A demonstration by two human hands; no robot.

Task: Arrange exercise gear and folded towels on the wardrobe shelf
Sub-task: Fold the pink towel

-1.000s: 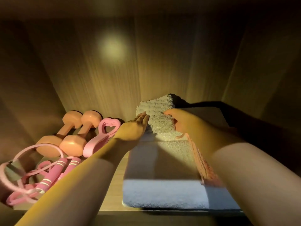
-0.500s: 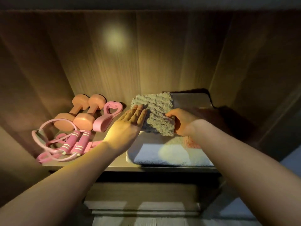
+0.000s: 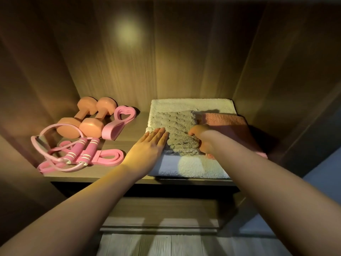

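A grey ribbed folded towel (image 3: pixel 180 132) lies flat on a larger white folded towel (image 3: pixel 191 106) on the right half of the wardrobe shelf (image 3: pixel 132 126). My left hand (image 3: pixel 149 146) lies flat with straight fingers against the grey towel's left edge. My right hand (image 3: pixel 202 137) rests at its right edge with fingers curled; whether it grips the cloth I cannot tell. A pink folded towel (image 3: pixel 228 124) lies beside it, partly under my right forearm. Two orange dumbbells (image 3: pixel 86 119), a pink heart-shaped grip (image 3: pixel 120 124), a pink jump rope (image 3: pixel 81 152) and a pink band (image 3: pixel 108 159) fill the left half.
Wooden side walls close the shelf in on the left and right, with the back panel (image 3: pixel 166 61) behind. Below the shelf's front edge sits a lower wooden ledge (image 3: pixel 160 215), and pale floorboards (image 3: pixel 166 244) show at the bottom.
The grey towel, held tilted up between my hands before, now lies flat on the white towel. The view has pulled back from the shelf, and the pink towel shows more fully.
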